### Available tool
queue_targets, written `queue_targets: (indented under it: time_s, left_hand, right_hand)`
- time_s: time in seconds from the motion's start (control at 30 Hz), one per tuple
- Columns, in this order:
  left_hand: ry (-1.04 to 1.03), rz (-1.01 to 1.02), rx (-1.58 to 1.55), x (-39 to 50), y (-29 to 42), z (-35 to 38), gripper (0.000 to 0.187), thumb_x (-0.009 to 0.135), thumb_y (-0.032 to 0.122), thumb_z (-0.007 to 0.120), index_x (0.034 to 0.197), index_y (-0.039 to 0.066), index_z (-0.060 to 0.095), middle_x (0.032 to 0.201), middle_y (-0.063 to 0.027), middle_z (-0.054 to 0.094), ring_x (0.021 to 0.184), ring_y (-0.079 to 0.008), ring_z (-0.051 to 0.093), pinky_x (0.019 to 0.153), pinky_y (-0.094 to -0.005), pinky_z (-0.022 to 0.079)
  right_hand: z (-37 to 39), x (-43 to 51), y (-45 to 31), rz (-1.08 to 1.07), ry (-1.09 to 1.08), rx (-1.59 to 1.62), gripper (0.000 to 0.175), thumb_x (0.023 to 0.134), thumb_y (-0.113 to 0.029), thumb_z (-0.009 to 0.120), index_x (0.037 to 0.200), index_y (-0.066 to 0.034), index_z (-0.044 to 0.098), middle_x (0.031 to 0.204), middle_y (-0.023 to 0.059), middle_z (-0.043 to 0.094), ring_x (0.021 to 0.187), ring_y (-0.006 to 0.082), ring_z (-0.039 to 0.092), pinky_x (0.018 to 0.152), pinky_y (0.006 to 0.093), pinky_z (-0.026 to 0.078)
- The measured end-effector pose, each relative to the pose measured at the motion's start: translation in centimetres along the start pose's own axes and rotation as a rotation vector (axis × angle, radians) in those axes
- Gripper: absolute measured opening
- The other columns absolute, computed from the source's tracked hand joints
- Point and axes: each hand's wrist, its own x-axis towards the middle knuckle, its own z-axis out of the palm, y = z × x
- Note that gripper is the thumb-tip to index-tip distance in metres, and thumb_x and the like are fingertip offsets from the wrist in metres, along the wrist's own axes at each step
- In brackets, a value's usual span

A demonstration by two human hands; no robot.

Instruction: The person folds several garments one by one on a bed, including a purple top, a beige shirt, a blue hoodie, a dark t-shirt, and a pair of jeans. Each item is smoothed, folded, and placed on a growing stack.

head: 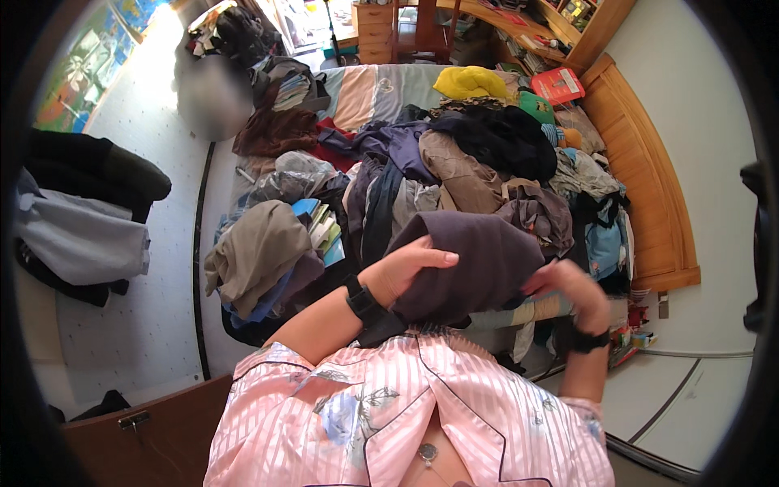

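Note:
A dark purple-grey folded garment [465, 262] is held up in front of my body, above the near side of the bed. My left hand [401, 265] grips its left side, thumb lying over the front of the cloth. At the garment's right edge is my right hand [575, 286], blurred, with bent wrist and fingertips at the cloth; whether they pinch it is unclear. Behind the garment lie a brown garment [459, 167], a crumpled grey-brown garment [541, 216] and a purple garment [401, 146]. To the left rests an olive-grey folded garment [258, 255].
Clothes cover much of the bed [359, 91], among them a black garment [505, 134]. Several books [322, 228] lie at left. A yellow plush item [468, 82] sits at the far side. The wooden headboard [645, 182] stands right; clothes [85, 225] hang left.

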Motion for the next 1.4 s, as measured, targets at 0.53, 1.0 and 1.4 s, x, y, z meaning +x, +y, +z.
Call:
queue_targets:
  time_s: [0.53, 1.0, 1.4]
  left_hand:
    - [-0.008, -0.212, 0.559, -1.3, 1.8, 0.4, 0.049, 0.086, 0.006, 0.069, 0.13, -0.004, 0.049, 0.125, -0.0076, 0.058, 0.11, -0.016, 0.058, 0.098, -0.0299, 0.044]
    - [0.178, 0.154, 0.742, -2.4, 5.4, 1.8, 0.057, 0.078, -0.005, 0.07, 0.131, 0.001, 0.05, 0.114, -0.0061, 0.063, 0.105, -0.0136, 0.059, 0.094, -0.028, 0.047]
    - [-0.029, 0.788, 0.927, 5.5, 15.0, 7.8, 0.034, 0.088, 0.004, 0.064, 0.121, 0.001, 0.062, 0.108, -0.0031, 0.066, 0.098, -0.0104, 0.061, 0.09, -0.0236, 0.047]
  right_hand:
    - [7.9, -0.8, 1.3, -0.389, 0.287, 0.326, 0.071, 0.072, -0.008, 0.083, 0.133, 0.0021, 0.048, 0.128, 0.0077, 0.058, 0.115, 0.0158, 0.053, 0.102, 0.0333, 0.04]
    - [5.7, 3.7, -6.4, -0.38, 0.332, 0.018, 0.035, 0.077, -0.002, 0.076, 0.109, 0.0048, 0.065, 0.097, 0.0043, 0.07, 0.088, 0.0108, 0.063, 0.081, 0.0268, 0.052]
    - [-2.7, 8.1, -16.1, -0.909, 0.811, -0.105, 0.028, 0.084, -0.01, 0.074, 0.109, -0.0004, 0.069, 0.098, 0.0025, 0.07, 0.09, 0.0101, 0.063, 0.084, 0.0254, 0.05]
